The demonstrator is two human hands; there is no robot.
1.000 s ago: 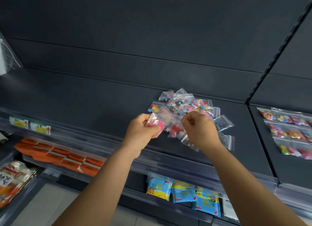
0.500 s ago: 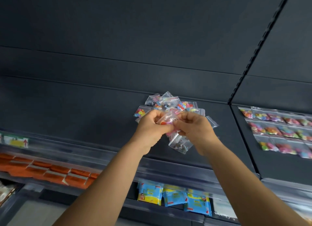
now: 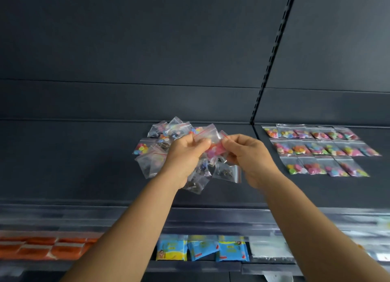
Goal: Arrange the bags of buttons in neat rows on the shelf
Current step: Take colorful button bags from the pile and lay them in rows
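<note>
The hands point(image 3: 215, 155) hide the middle of the heap of bags point(image 3: 147, 155) — lower-shelf packets point(image 3: 202, 248) blur.

a shop: dark display shelves point(image 3: 84, 165) with price-label rails point(image 3: 63, 216) and rows of packaged goods point(image 3: 202, 249).

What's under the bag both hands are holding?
Under the held bag: a loose pile of button bags on the shelf. Left hand and right hand cover its middle.

Dim, even light on the dark shelf point(image 3: 84, 165); lower edge smeared by motion blur, wide-angle lines bowing outward.
</note>
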